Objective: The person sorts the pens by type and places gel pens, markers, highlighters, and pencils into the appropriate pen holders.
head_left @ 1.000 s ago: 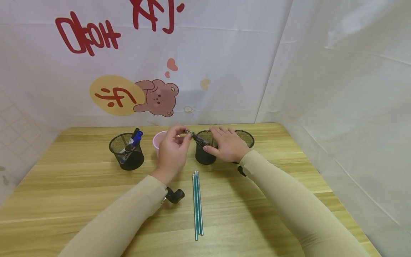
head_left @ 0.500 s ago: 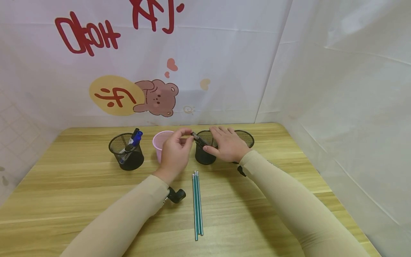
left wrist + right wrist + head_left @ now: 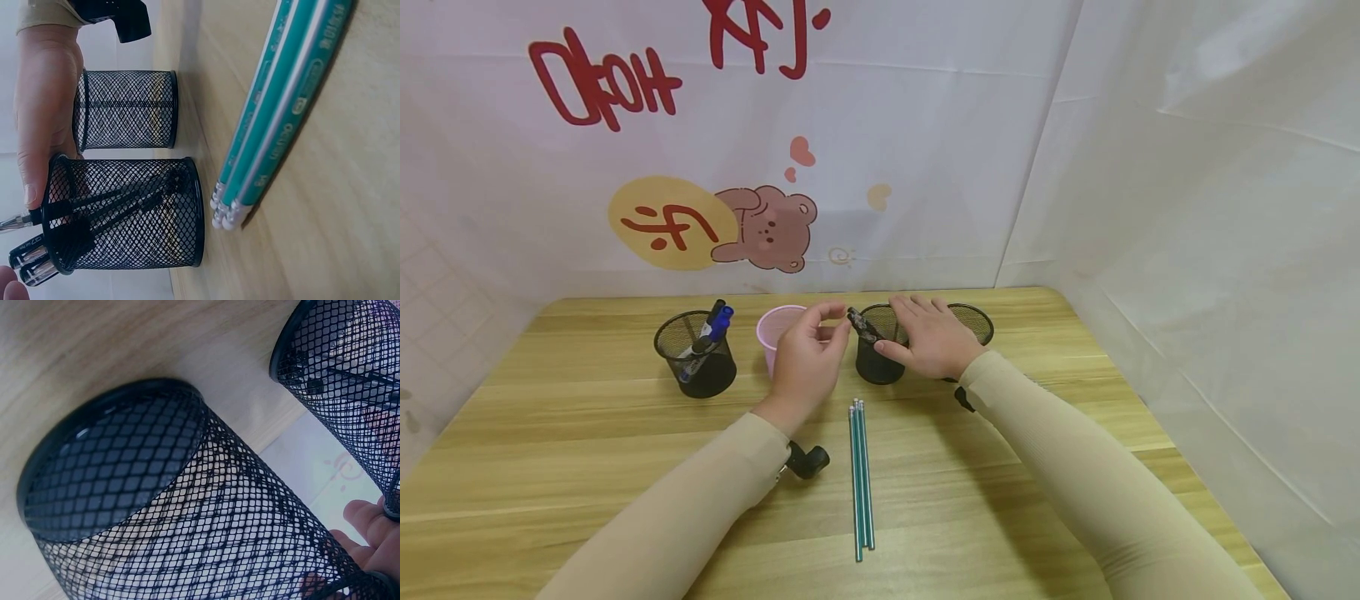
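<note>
Several gel pens lean in a black mesh pen cup, their upper ends sticking out past the rim. My left hand hovers left of the cup, thumb and index fingertips right at the pen ends, with nothing held between them. Over the cup's right side lies my right hand, fingers straight across the rim and thumb along it beside a pen. Three green pencils with white-tipped ends lie side by side on the wooden table, in front of the cup.
Another black mesh cup stands to the right, partly under my right hand. A pink cup is behind my left hand. Farther left, a mesh cup holds a blue marker and other pens. A white curtain hangs behind the table.
The pen pinched by my left hand has gone down into the cup among the others, and the left fingers have let it go. My right hand has stayed put.
</note>
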The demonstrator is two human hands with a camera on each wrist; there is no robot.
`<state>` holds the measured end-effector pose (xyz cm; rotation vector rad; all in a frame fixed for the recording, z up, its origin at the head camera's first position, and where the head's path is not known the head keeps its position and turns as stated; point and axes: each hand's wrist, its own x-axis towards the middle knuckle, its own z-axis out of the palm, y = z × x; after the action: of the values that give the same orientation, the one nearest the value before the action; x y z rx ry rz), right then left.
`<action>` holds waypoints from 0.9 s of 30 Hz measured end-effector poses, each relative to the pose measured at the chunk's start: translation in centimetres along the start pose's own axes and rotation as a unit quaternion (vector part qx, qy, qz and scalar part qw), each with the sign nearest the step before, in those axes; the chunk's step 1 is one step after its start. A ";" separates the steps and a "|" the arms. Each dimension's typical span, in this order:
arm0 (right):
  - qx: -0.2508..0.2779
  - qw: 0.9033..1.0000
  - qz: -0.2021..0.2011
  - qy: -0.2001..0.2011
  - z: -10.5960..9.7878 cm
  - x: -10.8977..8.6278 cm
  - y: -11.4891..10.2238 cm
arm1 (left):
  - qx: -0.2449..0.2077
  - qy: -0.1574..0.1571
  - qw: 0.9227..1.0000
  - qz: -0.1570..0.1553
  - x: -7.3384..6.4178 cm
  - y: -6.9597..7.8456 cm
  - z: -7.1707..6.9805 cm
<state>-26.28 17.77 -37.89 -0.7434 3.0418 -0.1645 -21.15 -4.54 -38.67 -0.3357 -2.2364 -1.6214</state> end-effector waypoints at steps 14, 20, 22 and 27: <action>0.018 1.000 -0.002 -0.009 0.0 0.1 0.4 | 0.007 -0.025 0.999 0.023 -1.0 0.5 -1.4; 0.083 0.996 -0.009 -0.015 -0.5 0.1 0.9 | 0.007 -0.032 0.999 0.024 -1.3 0.5 -2.1; 0.112 0.993 -0.011 -0.017 -0.6 0.1 1.1 | 0.010 -0.037 0.999 0.021 -1.4 0.5 -2.3; 0.185 0.982 -0.001 -0.027 -1.4 0.0 1.5 | 0.023 -0.058 0.998 0.011 -1.6 0.6 -2.9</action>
<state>-26.98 19.21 -36.61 -0.7052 2.8322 -0.6756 -18.99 -7.05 -37.99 -0.4520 -2.3430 -1.5727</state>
